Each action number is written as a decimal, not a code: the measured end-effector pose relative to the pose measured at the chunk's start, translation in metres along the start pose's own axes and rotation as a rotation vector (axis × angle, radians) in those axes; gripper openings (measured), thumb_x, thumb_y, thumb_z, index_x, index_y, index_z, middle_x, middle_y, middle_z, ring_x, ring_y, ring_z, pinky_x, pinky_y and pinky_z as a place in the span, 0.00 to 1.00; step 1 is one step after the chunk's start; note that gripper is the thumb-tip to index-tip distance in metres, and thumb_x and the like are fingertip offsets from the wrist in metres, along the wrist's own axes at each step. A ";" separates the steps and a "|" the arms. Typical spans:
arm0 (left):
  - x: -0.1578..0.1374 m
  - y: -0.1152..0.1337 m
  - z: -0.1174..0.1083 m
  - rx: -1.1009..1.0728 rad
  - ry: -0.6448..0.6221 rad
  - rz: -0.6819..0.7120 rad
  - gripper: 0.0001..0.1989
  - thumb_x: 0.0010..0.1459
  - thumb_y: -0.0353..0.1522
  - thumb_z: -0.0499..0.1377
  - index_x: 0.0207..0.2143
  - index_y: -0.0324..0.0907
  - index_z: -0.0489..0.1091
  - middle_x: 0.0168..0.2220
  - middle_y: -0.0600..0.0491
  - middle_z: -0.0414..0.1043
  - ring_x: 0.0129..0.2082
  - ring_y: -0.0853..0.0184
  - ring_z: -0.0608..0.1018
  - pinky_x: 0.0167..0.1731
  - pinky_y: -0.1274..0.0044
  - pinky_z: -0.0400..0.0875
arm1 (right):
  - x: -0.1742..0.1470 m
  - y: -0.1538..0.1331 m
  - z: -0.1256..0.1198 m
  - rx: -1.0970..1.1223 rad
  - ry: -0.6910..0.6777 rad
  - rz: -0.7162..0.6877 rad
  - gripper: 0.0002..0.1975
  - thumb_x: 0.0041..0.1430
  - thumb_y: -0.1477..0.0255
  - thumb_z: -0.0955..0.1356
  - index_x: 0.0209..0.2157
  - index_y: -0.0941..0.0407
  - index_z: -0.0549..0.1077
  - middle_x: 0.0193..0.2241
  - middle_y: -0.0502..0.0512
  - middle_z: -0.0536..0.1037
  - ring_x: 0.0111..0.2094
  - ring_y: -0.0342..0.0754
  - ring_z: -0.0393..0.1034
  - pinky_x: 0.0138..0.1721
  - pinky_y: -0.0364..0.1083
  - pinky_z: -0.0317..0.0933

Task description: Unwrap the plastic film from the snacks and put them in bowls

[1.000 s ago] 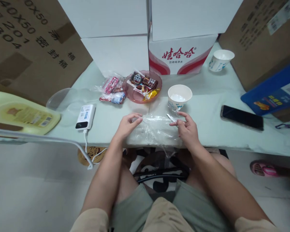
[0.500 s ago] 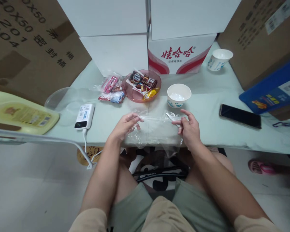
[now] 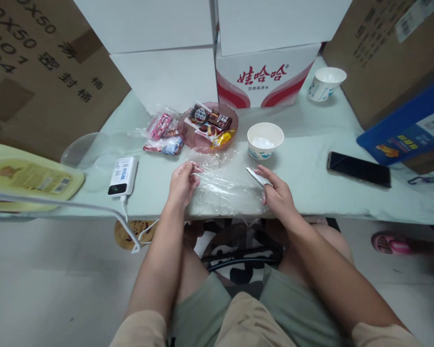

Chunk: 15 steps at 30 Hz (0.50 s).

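Observation:
A crumpled clear plastic bag (image 3: 220, 190) stretches across the near edge of the table, partly hanging over it. My left hand (image 3: 183, 183) pinches the bag's left end, fingers closed. At the bag's right side is my right hand (image 3: 279, 193), its fingers bent around a thin silvery object (image 3: 256, 175) that points up and left; its kind is unclear. The bag also reaches this hand. Just beyond stands a white paper bowl (image 3: 265, 140) with something clear or white inside. A pink glass plate (image 3: 192, 142) holds several wrapped snacks (image 3: 217, 120).
Left of the plate lie bagged candies (image 3: 162, 135). Further left are a clear lid (image 3: 94, 149), a white power bank (image 3: 123, 176) with a cable and a yellow bottle (image 3: 32, 178). Rightward are a phone (image 3: 359, 169), a second paper bowl (image 3: 326, 84) and a blue package (image 3: 405, 125). Boxes (image 3: 267, 77) line the back.
My left hand has turned and drawn its fingers closer together on the bag. My right fingers have shifted along the silvery object, which shows more clearly. The bag has slackened and bunched.

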<state>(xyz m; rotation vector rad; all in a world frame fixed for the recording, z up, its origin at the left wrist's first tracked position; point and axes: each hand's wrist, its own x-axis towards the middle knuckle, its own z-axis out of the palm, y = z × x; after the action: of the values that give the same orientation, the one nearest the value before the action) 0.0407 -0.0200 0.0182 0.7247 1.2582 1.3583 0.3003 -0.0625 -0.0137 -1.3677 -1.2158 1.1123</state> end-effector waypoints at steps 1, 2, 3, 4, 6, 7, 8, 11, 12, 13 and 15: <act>-0.001 0.001 0.001 0.009 0.001 0.006 0.14 0.50 0.41 0.69 0.29 0.40 0.71 0.25 0.55 0.75 0.13 0.79 0.65 0.11 0.85 0.52 | 0.000 0.000 0.000 -0.005 0.011 0.008 0.28 0.52 0.75 0.63 0.55 0.47 0.75 0.55 0.53 0.79 0.15 0.36 0.61 0.20 0.46 0.69; -0.001 0.002 0.001 0.014 0.002 0.021 0.14 0.50 0.41 0.68 0.29 0.40 0.71 0.24 0.56 0.74 0.12 0.79 0.63 0.10 0.85 0.49 | 0.001 0.001 0.000 -0.005 0.028 0.014 0.29 0.51 0.75 0.63 0.55 0.48 0.75 0.56 0.53 0.79 0.16 0.37 0.63 0.22 0.47 0.70; -0.002 0.002 0.000 0.018 0.003 0.040 0.14 0.51 0.41 0.68 0.29 0.40 0.71 0.24 0.56 0.74 0.12 0.80 0.61 0.10 0.84 0.47 | 0.001 0.002 0.001 -0.003 0.046 0.014 0.30 0.51 0.75 0.64 0.56 0.48 0.75 0.57 0.54 0.78 0.17 0.37 0.65 0.25 0.48 0.72; -0.002 0.002 0.000 0.021 0.007 0.058 0.14 0.52 0.41 0.68 0.29 0.40 0.71 0.24 0.56 0.74 0.12 0.80 0.61 0.10 0.84 0.46 | 0.002 0.002 0.001 0.006 0.066 0.010 0.31 0.50 0.75 0.65 0.58 0.47 0.74 0.59 0.54 0.76 0.18 0.38 0.67 0.27 0.49 0.73; -0.003 0.003 -0.002 0.024 0.027 0.085 0.13 0.54 0.40 0.67 0.29 0.40 0.72 0.25 0.55 0.74 0.12 0.81 0.61 0.11 0.84 0.46 | 0.003 0.004 0.002 0.037 0.099 0.000 0.33 0.51 0.74 0.66 0.61 0.46 0.71 0.63 0.56 0.72 0.20 0.39 0.69 0.29 0.50 0.74; -0.003 0.003 -0.003 0.024 0.039 0.090 0.12 0.54 0.39 0.67 0.29 0.40 0.72 0.25 0.55 0.74 0.12 0.81 0.61 0.11 0.84 0.47 | 0.004 0.005 0.003 0.056 0.112 0.001 0.33 0.51 0.73 0.67 0.62 0.46 0.70 0.64 0.57 0.70 0.20 0.39 0.69 0.28 0.49 0.73; -0.004 0.003 -0.004 0.021 0.053 0.092 0.12 0.55 0.39 0.66 0.29 0.40 0.72 0.25 0.55 0.74 0.12 0.81 0.60 0.11 0.84 0.47 | 0.004 0.006 0.003 0.073 0.122 0.007 0.33 0.52 0.71 0.68 0.62 0.46 0.70 0.65 0.58 0.69 0.21 0.39 0.70 0.27 0.48 0.72; -0.004 0.003 -0.005 0.017 0.086 0.092 0.12 0.56 0.39 0.66 0.28 0.40 0.71 0.25 0.55 0.74 0.12 0.81 0.59 0.11 0.84 0.47 | 0.009 0.009 0.002 0.102 0.135 0.013 0.30 0.56 0.64 0.69 0.62 0.47 0.69 0.64 0.59 0.69 0.25 0.42 0.73 0.23 0.45 0.68; -0.003 0.003 -0.005 0.018 0.095 0.093 0.13 0.56 0.39 0.66 0.28 0.40 0.71 0.24 0.55 0.73 0.12 0.81 0.59 0.11 0.84 0.47 | 0.010 0.011 0.000 0.103 0.149 -0.001 0.29 0.57 0.62 0.69 0.61 0.47 0.70 0.63 0.60 0.71 0.28 0.44 0.75 0.24 0.45 0.68; -0.003 0.003 -0.006 0.015 0.103 0.095 0.13 0.56 0.39 0.66 0.28 0.40 0.71 0.24 0.56 0.72 0.12 0.81 0.58 0.11 0.84 0.47 | 0.013 0.012 -0.001 0.100 0.170 -0.026 0.29 0.58 0.60 0.69 0.60 0.49 0.70 0.61 0.60 0.72 0.33 0.47 0.76 0.27 0.45 0.69; -0.002 0.003 -0.006 -0.004 0.114 0.110 0.13 0.55 0.39 0.67 0.27 0.40 0.70 0.23 0.56 0.71 0.13 0.81 0.59 0.11 0.84 0.47 | 0.016 0.014 -0.004 0.104 0.219 -0.091 0.29 0.58 0.56 0.70 0.58 0.51 0.71 0.57 0.61 0.75 0.45 0.52 0.76 0.38 0.49 0.73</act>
<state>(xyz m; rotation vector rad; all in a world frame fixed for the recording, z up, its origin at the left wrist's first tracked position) 0.0350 -0.0235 0.0198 0.7311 1.3207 1.5087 0.3071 -0.0472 -0.0275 -1.3049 -1.0373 0.9235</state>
